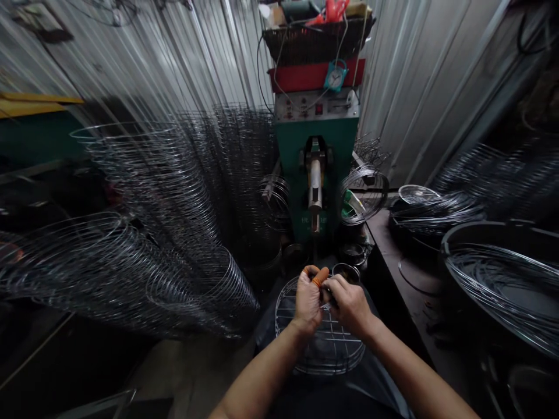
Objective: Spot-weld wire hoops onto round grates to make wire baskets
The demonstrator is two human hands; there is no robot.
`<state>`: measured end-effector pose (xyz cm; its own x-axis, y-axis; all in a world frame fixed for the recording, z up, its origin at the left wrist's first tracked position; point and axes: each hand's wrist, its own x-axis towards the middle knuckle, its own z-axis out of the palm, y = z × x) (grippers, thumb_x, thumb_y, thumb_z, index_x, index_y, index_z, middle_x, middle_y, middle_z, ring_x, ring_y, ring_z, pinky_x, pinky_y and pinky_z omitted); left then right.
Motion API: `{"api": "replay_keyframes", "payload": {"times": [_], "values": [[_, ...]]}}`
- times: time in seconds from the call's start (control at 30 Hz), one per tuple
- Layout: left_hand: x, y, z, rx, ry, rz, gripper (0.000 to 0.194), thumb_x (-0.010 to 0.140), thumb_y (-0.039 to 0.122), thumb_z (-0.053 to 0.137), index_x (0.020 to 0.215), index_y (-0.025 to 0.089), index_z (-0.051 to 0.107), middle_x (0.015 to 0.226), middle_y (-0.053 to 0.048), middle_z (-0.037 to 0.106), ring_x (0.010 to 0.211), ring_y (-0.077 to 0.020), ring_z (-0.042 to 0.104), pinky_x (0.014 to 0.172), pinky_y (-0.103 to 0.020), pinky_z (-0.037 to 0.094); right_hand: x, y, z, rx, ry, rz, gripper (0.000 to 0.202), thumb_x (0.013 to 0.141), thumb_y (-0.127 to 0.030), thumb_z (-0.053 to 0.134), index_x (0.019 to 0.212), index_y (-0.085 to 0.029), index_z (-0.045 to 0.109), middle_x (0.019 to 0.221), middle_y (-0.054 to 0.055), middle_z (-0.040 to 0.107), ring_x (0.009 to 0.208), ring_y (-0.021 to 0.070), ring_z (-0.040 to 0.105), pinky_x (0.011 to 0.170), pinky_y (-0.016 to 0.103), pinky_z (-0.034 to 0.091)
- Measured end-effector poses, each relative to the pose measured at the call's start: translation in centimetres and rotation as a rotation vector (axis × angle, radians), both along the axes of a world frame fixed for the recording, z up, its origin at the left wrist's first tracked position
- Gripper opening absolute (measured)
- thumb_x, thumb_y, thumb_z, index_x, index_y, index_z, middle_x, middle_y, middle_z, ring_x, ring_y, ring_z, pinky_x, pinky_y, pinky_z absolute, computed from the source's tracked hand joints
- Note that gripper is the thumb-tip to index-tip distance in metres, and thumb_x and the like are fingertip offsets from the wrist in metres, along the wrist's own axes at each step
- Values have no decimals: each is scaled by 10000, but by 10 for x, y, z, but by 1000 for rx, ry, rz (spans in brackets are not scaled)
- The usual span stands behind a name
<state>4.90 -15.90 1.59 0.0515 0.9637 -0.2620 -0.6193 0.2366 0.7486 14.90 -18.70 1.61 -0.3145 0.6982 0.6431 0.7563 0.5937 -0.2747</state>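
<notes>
My left hand and my right hand meet in front of me with their fingers closed together. Orange covers wrap the thumb and a finger of the left hand. Whatever the fingers pinch is too small and too hidden to name. Beneath both hands, a round wire basket or grid of shiny metal rests over my lap on a dark apron. A small round metal ring or cup lies just beyond my right hand. Past the hands stands a green machine with a metal arm.
Tall stacks of wire hoops crowd the left, some leaning. Wire coils hang beside the machine. On the right, a black tub holds wire rings by a bench. A dark basket and a teal clock sit above the machine.
</notes>
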Motion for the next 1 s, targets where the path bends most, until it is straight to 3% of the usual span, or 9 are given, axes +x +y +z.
{"api": "replay_keyframes", "payload": {"times": [0.13, 0.2, 0.37, 0.47, 0.53, 0.63, 0.73, 0.87, 1.0], "values": [[-7, 4, -7, 365, 433, 179, 286, 654, 301, 725, 677, 174, 469, 605, 78, 445, 535, -46, 436, 534, -164, 354, 0, -3, 0, -49, 312, 23, 141, 842, -121, 460, 916, -206, 543, 794, 36, 599, 717, 146, 587, 629, 232, 471], [-11, 6, -16, 497, 658, 223, 224, 686, 292, 701, 696, 175, 511, 599, 65, 476, 542, -58, 457, 548, -174, 368, 1, -5, 2, -47, 369, 26, 143, 848, -122, 476, 933, -215, 544, 811, 35, 607, 741, 147, 593, 664, 239, 477], [-19, 13, -37, 849, 996, 298, 130, 762, 248, 594, 881, 201, 573, 624, 32, 561, 546, -86, 517, 536, -195, 394, 4, -4, 2, -106, 160, -38, 126, 861, -140, 448, 910, -195, 551, 816, 50, 609, 717, 165, 600, 615, 247, 462], [-25, 13, -35, 1096, 1186, 350, 184, 796, 185, 488, 956, 204, 577, 672, -3, 603, 579, -111, 539, 564, -225, 404, 3, -5, 2, -160, 7, -151, 119, 860, -165, 414, 864, -175, 533, 786, 64, 582, 637, 176, 572, 537, 262, 427], [-28, 11, -30, 1176, 1250, 385, 219, 798, 158, 448, 967, 195, 583, 643, -5, 592, 555, -117, 524, 562, -238, 388, 1, -6, 4, -194, -17, -141, 119, 843, -154, 393, 853, -173, 510, 777, 64, 564, 630, 177, 554, 544, 268, 423], [-27, 5, -22, 1110, 1236, 329, 181, 787, 176, 489, 932, 200, 594, 665, -8, 596, 591, -126, 538, 592, -252, 384, -2, -8, 10, -235, 24, -4, 128, 808, -129, 392, 870, -173, 494, 808, 70, 563, 677, 178, 551, 583, 272, 437], [-18, 1, -18, 867, 994, 171, 157, 773, 223, 556, 928, 204, 576, 750, -12, 606, 664, -132, 558, 626, -250, 407, 0, -7, 14, -257, 159, 66, 119, 827, -144, 411, 859, -179, 519, 811, 63, 569, 704, 174, 560, 597, 268, 448], [-5, 2, -8, 453, 534, 121, 175, 754, 267, 628, 887, 194, 540, 744, 21, 546, 679, -95, 527, 654, -210, 412, 8, -4, 8, -250, 482, 10, 84, 865, -221, 489, 902, -197, 561, 823, 42, 608, 749, 159, 589, 665, 262, 478], [-1, 7, 5, 232, 144, 89, 268, 692, 297, 702, 862, 189, 526, 654, 63, 472, 555, -49, 451, 559, -166, 363, 11, -8, 1, -198, 618, -66, 89, 838, -242, 568, 921, -209, 573, 798, 22, 626, 717, 153, 608, 638, 249, 501]]}}
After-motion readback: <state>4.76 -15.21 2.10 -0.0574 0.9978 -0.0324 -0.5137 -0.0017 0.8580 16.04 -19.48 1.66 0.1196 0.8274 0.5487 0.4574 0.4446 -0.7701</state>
